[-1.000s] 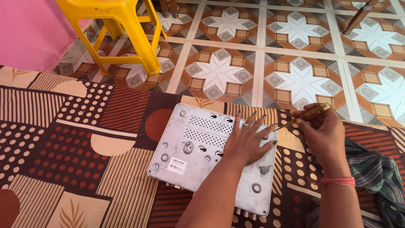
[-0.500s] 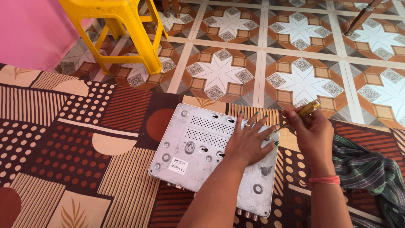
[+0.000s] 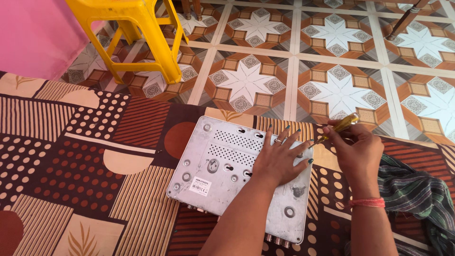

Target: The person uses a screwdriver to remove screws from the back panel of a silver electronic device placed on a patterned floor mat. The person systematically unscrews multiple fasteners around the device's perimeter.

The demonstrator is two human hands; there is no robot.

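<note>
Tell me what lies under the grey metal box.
The grey metal box lies flat on a patterned mat. The left hand presses on its top; the right hand holds a yellow screwdriver at its far edge. The mat directly beneath is hidden.

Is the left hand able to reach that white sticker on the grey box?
Probably yes. The left hand lies flat on the grey box, and the white sticker sits uncovered nearby, with nothing between them.

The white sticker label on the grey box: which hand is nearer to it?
Left. The left hand lies flat on the grey box, right of the label; the right hand is beyond the box's right edge.
</note>
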